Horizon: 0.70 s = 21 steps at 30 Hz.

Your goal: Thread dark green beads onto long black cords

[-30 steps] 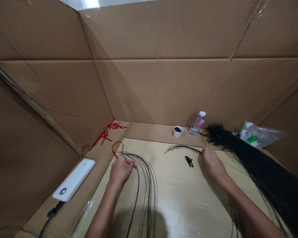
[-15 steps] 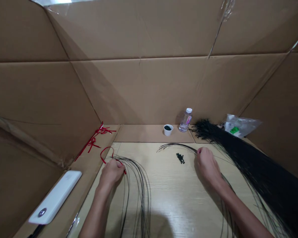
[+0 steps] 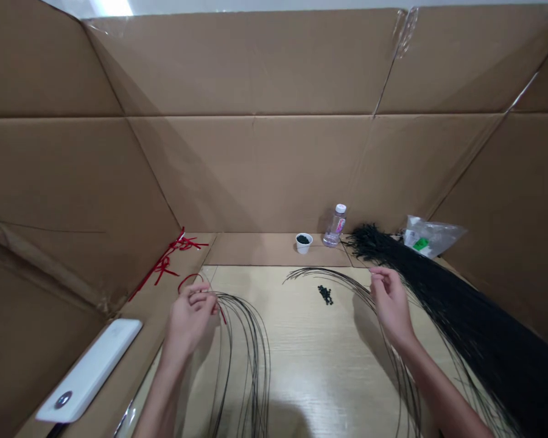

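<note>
My left hand (image 3: 192,313) is over the left end of a bundle of thin black strands (image 3: 256,328), its fingers loosely parted. A red ribbon (image 3: 189,280) loops out behind these fingers, and its other end shows just past the thumb. My right hand (image 3: 390,304) is raised beside a second part of the strands (image 3: 342,277), fingers bent but apart from the thumb, with nothing seen between them. These strands arch over the table to the left and run down past my right wrist. A small pile of dark beads (image 3: 325,295) lies between the hands.
A white cup (image 3: 304,243) of dark bits and a clear bottle (image 3: 335,226) stand at the back. A thick black strand bundle (image 3: 461,304) and a plastic bag (image 3: 432,237) lie right. Red ribbons (image 3: 167,261) and a white device (image 3: 91,368) lie left. Cardboard walls (image 3: 256,170) surround the table.
My right hand has let go of the strands and lifted, and they have spread out. The fingers of my left hand have loosened and shifted left. The camera view has tilted slightly up.
</note>
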Each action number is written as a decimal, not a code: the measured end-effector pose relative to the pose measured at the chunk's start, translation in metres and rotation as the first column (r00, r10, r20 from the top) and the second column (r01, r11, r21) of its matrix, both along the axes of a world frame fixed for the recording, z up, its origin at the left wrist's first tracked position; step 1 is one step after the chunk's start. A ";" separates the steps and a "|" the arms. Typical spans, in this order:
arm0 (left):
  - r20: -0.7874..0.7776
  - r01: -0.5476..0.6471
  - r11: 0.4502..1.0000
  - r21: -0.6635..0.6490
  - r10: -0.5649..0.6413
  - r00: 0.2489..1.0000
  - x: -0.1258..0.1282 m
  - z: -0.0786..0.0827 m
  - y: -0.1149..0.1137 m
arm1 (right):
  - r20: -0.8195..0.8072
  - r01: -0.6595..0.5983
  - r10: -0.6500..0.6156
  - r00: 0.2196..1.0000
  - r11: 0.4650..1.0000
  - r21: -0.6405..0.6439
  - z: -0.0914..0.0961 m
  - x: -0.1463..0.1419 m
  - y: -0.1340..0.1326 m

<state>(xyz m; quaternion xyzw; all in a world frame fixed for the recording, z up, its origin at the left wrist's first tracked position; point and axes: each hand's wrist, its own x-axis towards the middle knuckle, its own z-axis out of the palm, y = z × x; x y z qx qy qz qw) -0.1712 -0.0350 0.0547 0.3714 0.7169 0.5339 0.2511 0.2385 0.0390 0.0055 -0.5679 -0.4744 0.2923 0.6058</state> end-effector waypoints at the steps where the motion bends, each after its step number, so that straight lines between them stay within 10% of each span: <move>1: 0.111 0.005 0.998 0.055 -0.011 0.994 0.015 0.011 -0.005 | -0.136 -0.049 0.043 0.990 0.998 -0.041 0.004 -0.004 -0.005; 5: 0.330 0.174 0.971 0.161 -0.219 0.918 0.091 0.026 -0.016 | -0.493 -0.249 0.195 0.848 0.967 -0.046 0.018 -0.037 -0.031; 10: 0.650 0.366 0.913 0.180 -0.390 0.653 0.157 -0.016 0.015 | -0.338 -0.281 0.272 0.901 0.959 0.022 0.009 -0.086 -0.068; 15: 0.793 0.387 0.901 0.195 -0.377 0.478 0.144 -0.049 0.034 | 0.065 -0.559 0.556 0.829 0.828 0.044 -0.022 -0.108 -0.094; 21: 0.860 0.244 0.932 0.266 -0.344 0.377 0.122 -0.050 0.027 | 0.089 -0.449 0.443 0.892 0.890 0.072 -0.044 -0.116 -0.104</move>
